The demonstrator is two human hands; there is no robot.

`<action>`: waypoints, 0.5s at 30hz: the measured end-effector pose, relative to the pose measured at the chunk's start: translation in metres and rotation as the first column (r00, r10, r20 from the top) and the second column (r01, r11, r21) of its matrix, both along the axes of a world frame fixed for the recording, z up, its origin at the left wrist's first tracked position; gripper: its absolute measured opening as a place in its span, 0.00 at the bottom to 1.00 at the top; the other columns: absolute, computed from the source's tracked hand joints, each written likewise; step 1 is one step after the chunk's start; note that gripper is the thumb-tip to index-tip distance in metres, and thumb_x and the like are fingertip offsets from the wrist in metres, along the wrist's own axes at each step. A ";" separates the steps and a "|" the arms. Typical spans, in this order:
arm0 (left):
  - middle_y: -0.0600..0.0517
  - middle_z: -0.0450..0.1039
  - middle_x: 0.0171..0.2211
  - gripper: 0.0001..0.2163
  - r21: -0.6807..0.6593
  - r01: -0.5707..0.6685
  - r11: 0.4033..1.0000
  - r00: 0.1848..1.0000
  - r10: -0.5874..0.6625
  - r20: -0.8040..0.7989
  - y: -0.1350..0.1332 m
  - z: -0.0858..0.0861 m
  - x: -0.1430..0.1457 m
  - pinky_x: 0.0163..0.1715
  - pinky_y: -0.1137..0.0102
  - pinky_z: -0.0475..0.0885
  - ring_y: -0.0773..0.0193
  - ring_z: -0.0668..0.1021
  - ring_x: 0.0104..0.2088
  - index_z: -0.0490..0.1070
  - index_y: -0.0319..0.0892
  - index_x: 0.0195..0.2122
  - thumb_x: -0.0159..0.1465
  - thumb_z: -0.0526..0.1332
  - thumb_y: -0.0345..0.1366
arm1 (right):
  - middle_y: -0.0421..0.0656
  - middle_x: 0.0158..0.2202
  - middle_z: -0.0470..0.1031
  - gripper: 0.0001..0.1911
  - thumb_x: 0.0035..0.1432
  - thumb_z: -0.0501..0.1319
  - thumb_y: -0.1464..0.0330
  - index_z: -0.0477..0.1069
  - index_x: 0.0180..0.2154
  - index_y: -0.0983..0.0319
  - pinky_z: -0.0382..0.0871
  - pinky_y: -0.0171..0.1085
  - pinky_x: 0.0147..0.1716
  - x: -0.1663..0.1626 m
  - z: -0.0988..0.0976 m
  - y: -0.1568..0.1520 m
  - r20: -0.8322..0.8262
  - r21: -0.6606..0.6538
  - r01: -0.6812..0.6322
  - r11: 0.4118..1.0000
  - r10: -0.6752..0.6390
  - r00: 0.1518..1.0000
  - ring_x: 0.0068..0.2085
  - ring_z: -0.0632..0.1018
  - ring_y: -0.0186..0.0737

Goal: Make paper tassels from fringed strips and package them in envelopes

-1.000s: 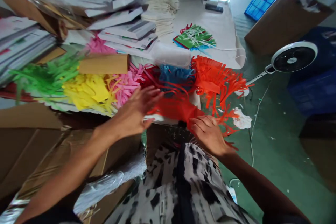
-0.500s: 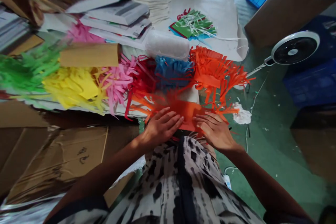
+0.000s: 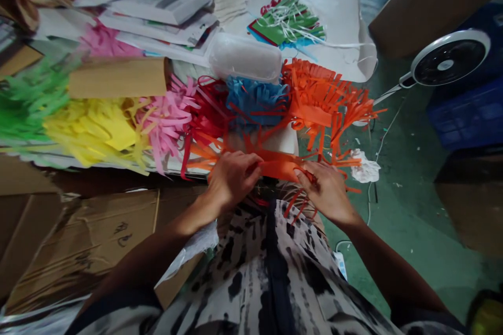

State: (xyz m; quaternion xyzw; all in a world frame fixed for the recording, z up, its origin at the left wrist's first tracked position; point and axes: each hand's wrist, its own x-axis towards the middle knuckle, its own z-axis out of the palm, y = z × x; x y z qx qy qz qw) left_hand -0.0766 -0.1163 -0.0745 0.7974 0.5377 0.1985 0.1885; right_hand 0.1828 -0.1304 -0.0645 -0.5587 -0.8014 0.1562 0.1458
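Note:
Between my two hands stretches a piece of orange fringed paper [image 3: 281, 166], its cut strips hanging toward my lap and spreading away over the table edge. My left hand [image 3: 234, 175] is closed on its left end, thumb and fingers pinched together. At the right end, my right hand [image 3: 324, 186] grips the paper with curled fingers. Just beyond lie blue fringed paper [image 3: 255, 97], dark red fringe [image 3: 210, 110] and a heap of orange fringe [image 3: 320, 97].
Pink [image 3: 168, 115], yellow [image 3: 92, 125] and green fringed paper [image 3: 33, 97] line the table's left. A clear plastic tub [image 3: 245, 57] sits behind. A fan [image 3: 450, 57] stands at right; cardboard boxes [image 3: 106, 241] lie lower left.
Both hands lay flat with fingers stretched on the orange paper; now their fingers are curled and gripping its ends. The paper's middle looks narrower, and strips now hang toward my lap.

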 end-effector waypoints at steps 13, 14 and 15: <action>0.50 0.76 0.27 0.10 0.113 -0.108 0.988 0.969 0.130 -0.212 0.011 -0.004 0.013 0.34 0.63 0.65 0.56 0.78 0.31 0.76 0.45 0.36 0.72 0.62 0.42 | 0.43 0.24 0.76 0.16 0.71 0.57 0.59 0.69 0.29 0.57 0.55 0.44 0.36 -0.019 -0.006 0.014 0.310 0.152 0.080 0.985 -0.125 0.942 0.32 0.76 0.47; 0.50 0.76 0.27 0.10 0.118 -0.108 0.987 0.968 0.131 -0.214 0.011 -0.004 0.013 0.34 0.63 0.65 0.56 0.78 0.31 0.76 0.45 0.36 0.72 0.61 0.42 | 0.43 0.24 0.76 0.16 0.71 0.56 0.60 0.68 0.29 0.57 0.55 0.43 0.36 -0.019 -0.006 0.014 0.315 0.152 0.079 0.985 -0.124 0.941 0.32 0.76 0.47; 0.50 0.76 0.27 0.10 0.117 -0.109 0.987 0.967 0.133 -0.218 0.012 -0.004 0.014 0.34 0.63 0.65 0.56 0.78 0.31 0.76 0.45 0.36 0.72 0.61 0.43 | 0.43 0.24 0.76 0.16 0.71 0.56 0.60 0.68 0.29 0.57 0.55 0.43 0.36 -0.019 -0.006 0.014 0.317 0.152 0.079 0.985 -0.124 0.940 0.32 0.76 0.46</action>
